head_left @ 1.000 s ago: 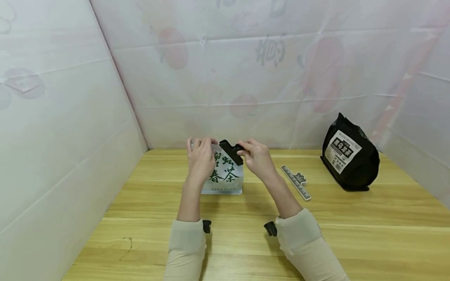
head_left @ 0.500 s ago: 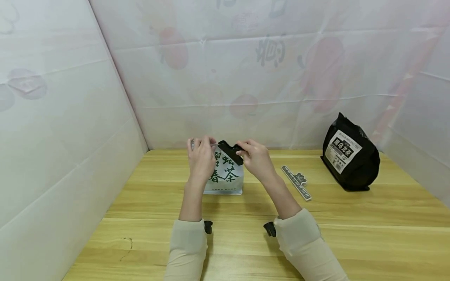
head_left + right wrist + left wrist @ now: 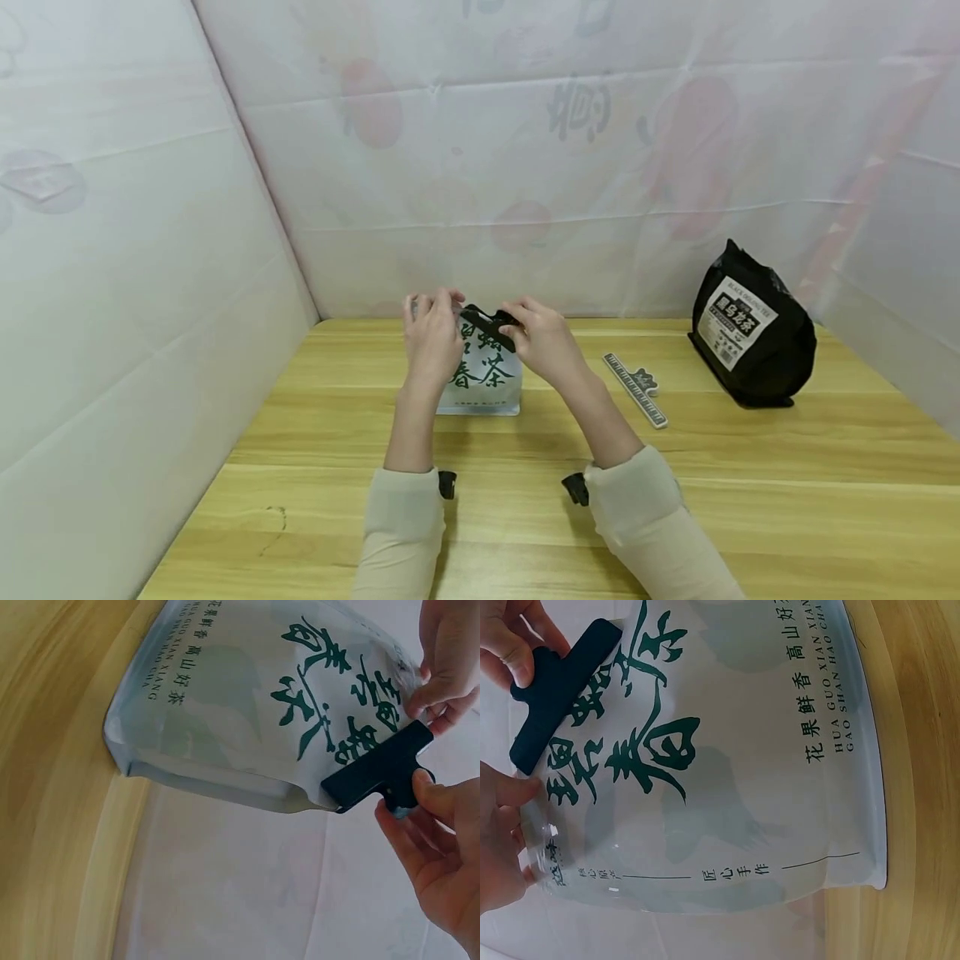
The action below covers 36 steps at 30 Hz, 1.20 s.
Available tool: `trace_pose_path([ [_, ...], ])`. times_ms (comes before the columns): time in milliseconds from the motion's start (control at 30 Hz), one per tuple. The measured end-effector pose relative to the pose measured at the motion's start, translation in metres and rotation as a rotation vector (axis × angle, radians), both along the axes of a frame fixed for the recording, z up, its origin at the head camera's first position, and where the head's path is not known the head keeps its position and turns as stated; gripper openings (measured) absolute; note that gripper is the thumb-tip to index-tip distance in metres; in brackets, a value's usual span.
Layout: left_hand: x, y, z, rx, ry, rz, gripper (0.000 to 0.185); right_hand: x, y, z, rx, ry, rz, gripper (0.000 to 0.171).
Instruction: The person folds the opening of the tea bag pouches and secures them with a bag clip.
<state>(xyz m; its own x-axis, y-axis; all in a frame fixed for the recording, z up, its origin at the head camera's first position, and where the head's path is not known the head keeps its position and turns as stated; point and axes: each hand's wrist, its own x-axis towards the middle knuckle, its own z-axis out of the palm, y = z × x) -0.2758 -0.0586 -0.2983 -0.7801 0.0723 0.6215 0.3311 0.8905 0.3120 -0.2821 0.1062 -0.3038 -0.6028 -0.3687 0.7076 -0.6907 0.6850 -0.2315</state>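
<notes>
On the table (image 3: 525,517), the left hand (image 3: 431,337) pinches the white tea bag (image 3: 483,375); the right hand (image 3: 546,340) holds a black clip (image 3: 489,325) on its top.

Both forearms in pale cream sleeves, reaching from the near edge toward the far middle. Left hand (image 3: 431,333) raised, fingers curled, pinching with the fingertips. Right hand (image 3: 546,337) just right of it, thumb and fingers curled, pinching likewise. Wrists bare, slightly apart.
</notes>
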Motion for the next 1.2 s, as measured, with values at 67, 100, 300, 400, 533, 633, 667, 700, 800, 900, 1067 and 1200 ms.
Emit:
trace_pose_path([
  [67, 0.0, 0.0, 0.0, -0.003, 0.009, -0.002, 0.018, 0.001, 0.001, 0.0, -0.011, -0.044, 0.008, 0.029],
  [100, 0.0, -0.001, 0.0, -0.005, 0.014, -0.005, 0.017, 0.001, 0.002, 0.0, -0.022, -0.068, 0.014, 0.03],
  [300, 0.0, -0.006, 0.0, -0.031, 0.059, -0.052, 0.014, 0.001, 0.005, 0.0, -0.085, -0.19, 0.053, 0.032],
  [400, 0.0, -0.011, 0.0, -0.02, 0.082, -0.064, 0.017, 0.001, 0.007, 0.002, -0.109, -0.249, 0.084, 0.037],
  [533, -0.003, -0.019, -0.002, 0.044, 0.097, -0.073, 0.022, -0.001, 0.009, 0.003, -0.146, -0.357, 0.117, 0.047],
  [633, -0.006, -0.027, -0.004, 0.171, 0.069, -0.114, 0.032, -0.003, 0.012, 0.003, -0.155, -0.432, 0.116, 0.052],
  [667, -0.007, -0.029, -0.005, 0.23, 0.046, -0.134, 0.037, -0.003, 0.013, 0.003, -0.152, -0.455, 0.113, 0.052],
  [700, -0.008, -0.032, -0.006, 0.297, 0.016, -0.157, 0.043, -0.004, 0.015, 0.002, -0.142, -0.478, 0.11, 0.053],
  [800, -0.01, -0.044, -0.01, 0.515, -0.127, -0.245, 0.057, -0.007, 0.019, -0.001, -0.085, -0.548, 0.086, 0.053],
  [900, -0.008, -0.056, -0.014, 0.657, -0.329, -0.324, 0.061, -0.009, 0.022, -0.006, -0.019, -0.636, 0.076, 0.054],
  [1067, -0.004, -0.072, -0.021, 0.611, -0.591, -0.406, 0.061, -0.011, 0.023, -0.015, 0.051, -0.766, 0.114, 0.059],
  [1200, -0.004, -0.077, -0.028, 0.553, -0.727, -0.46, 0.06, -0.012, 0.019, -0.02, 0.038, -0.834, 0.112, 0.066],
])
